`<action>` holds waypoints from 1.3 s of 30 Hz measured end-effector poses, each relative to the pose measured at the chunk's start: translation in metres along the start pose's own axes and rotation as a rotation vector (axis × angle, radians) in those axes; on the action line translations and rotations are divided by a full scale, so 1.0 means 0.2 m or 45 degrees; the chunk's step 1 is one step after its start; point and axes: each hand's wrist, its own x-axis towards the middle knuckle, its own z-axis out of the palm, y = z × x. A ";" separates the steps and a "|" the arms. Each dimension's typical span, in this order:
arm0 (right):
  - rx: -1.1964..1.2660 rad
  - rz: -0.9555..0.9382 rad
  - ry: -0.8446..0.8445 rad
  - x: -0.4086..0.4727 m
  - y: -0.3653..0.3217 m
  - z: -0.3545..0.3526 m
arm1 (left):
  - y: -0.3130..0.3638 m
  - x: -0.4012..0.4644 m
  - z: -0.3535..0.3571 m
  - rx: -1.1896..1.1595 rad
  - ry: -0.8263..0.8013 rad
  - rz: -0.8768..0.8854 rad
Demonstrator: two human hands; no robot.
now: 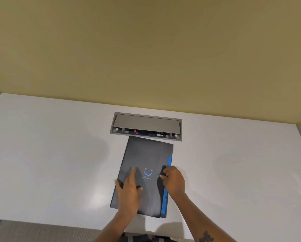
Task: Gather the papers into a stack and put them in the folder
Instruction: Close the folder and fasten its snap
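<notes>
We press our left hand flat on the shut folder, lying lengthwise away from us on the desk, while our right hand pinches something small at its right edge.

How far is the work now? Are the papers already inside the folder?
Probably nearly done: no loose papers lie on the table, and the folder lies closed. The left hand presses its cover; the right hand works at its right edge. Fastening may remain.
</notes>
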 end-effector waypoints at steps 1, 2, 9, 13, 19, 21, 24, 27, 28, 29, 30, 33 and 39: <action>0.090 0.041 0.045 -0.01 0.02 -0.01 | -0.03 0.02 -0.04 -0.106 0.071 -0.056; 0.172 0.093 0.081 -0.02 0.05 -0.01 | -0.06 0.04 -0.07 -0.163 0.142 -0.106; 0.557 0.309 0.101 -0.12 0.18 0.00 | -0.28 0.07 -0.13 -0.436 0.141 -0.404; 0.714 0.417 -0.013 -0.12 0.19 0.00 | -0.26 0.06 -0.17 -0.640 0.078 -0.461; 0.815 0.433 -0.072 -0.14 0.14 0.00 | -0.23 0.06 -0.23 -0.927 0.130 -0.457; 0.841 0.423 -0.097 -0.17 0.08 0.00 | -0.25 0.03 -0.25 -1.031 0.185 -0.523; 0.859 0.399 -0.171 -0.23 -0.01 0.05 | -0.35 0.00 -0.29 -1.078 0.262 -0.593; 0.886 0.368 -0.274 -0.28 -0.13 0.13 | -0.51 -0.03 -0.36 -1.079 0.333 -0.657; 0.894 0.355 -0.305 -0.30 -0.17 0.16 | -0.57 -0.04 -0.39 -1.070 0.349 -0.685; 0.894 0.336 -0.340 -0.31 -0.23 0.19 | -0.64 -0.05 -0.42 -1.063 0.364 -0.719; 0.884 0.312 -0.378 -0.31 -0.28 0.22 | -0.71 -0.06 -0.46 -1.063 0.381 -0.748; 0.866 0.246 -0.496 -0.32 -0.46 0.34 | -0.87 -0.06 -0.57 -1.092 0.443 -0.841; 0.788 0.166 -0.561 -0.25 -0.84 0.53 | -1.11 0.08 -0.80 -1.113 0.545 -0.847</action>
